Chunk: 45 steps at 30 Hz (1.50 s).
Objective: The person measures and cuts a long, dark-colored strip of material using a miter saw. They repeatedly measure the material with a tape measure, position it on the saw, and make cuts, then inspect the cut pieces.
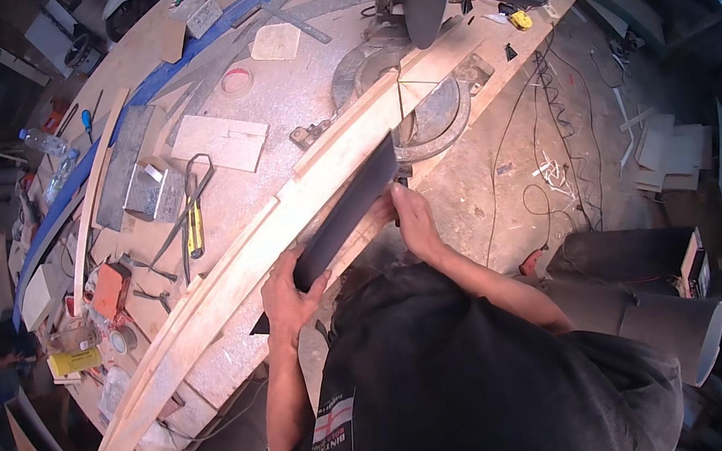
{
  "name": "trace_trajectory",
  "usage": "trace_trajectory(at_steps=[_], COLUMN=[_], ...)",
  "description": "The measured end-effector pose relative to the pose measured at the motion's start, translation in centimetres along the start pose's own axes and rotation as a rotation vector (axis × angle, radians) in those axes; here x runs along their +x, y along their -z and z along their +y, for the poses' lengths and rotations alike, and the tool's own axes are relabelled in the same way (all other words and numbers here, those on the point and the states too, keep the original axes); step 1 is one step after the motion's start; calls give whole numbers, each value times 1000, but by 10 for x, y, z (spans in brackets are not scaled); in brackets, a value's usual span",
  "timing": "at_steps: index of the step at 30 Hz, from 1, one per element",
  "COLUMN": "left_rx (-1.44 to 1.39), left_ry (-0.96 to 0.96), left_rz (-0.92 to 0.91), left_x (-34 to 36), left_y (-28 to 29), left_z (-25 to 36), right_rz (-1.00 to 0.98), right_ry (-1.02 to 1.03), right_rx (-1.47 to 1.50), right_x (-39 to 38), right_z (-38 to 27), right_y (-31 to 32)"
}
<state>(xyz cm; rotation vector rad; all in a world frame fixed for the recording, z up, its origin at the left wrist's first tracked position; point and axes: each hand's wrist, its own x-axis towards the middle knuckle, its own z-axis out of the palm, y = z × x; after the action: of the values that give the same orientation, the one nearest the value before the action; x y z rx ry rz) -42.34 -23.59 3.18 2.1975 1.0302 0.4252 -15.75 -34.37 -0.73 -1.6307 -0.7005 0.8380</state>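
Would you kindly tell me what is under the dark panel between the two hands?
Pale wood shows past the near edge of the dark panel; whatever lies directly beneath is covered from view.

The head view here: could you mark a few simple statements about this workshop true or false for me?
1. The left grip is on the dark panel. True.
2. The long pale wood stands against a wall. False: it lies across the worktable.
3. A tape roll lies on the worktable. True.
4. The yellow-and-black tool is on the floor. False: it lies on the worktable.
5. The person's shirt is dark. True.
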Motion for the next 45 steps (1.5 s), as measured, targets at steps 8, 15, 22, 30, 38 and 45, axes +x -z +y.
trace_trajectory(at_steps=[8, 15, 22, 30, 38, 45], left_rx=[-334, -360, -367, -393, -381, -469], left_ry=[325, 408, 433, 385, 344, 362], left_rz=[379, 534, 602, 543, 590, 598], left_x=[-51, -101, -123, -115, -108, -95], left_y=[8, 19, 13, 37, 51, 50], left_z=[-12, -23, -39, -43, -64, -67], right_rz=[-106, -180, 153, -46, 151, -6], right_ry=[787, 537, 521, 534, 587, 657], right_rx=[-802, -909, -988, -961, -1123, -769], right_x=[63, 125, 112, 89, 72, 65], right_z=[-15, -13, -2, -40, -22, -7], right_y=[-22, 7, -7, -66, -86, -49])
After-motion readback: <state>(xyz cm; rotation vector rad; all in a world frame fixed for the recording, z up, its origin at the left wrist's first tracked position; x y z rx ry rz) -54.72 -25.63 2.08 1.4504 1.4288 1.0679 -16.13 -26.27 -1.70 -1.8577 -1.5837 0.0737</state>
